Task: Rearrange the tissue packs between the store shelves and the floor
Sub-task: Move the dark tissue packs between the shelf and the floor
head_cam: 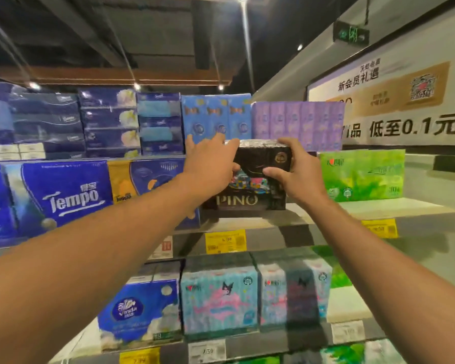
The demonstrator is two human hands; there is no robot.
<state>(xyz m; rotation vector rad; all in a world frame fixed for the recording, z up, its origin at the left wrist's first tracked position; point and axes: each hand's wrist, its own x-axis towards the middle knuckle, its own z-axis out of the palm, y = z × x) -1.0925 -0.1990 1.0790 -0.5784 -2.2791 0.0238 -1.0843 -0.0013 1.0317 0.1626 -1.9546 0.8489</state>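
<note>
A small black tissue pack (263, 157) is held between both my hands at middle-shelf height. My left hand (210, 164) grips its left side, fingers over the top. My right hand (297, 172) grips its right end. It rests on or just above a larger black PINO tissue pack (243, 199) that stands on the middle shelf (378, 208). Whether the two packs touch is not clear.
Blue Tempo packs (63, 198) fill the shelf to the left, a green pack (363, 174) stands to the right. Blue and purple packs (297, 124) sit on the top shelf just behind. Pastel packs (218, 298) line the lower shelf. A wall poster hangs at right.
</note>
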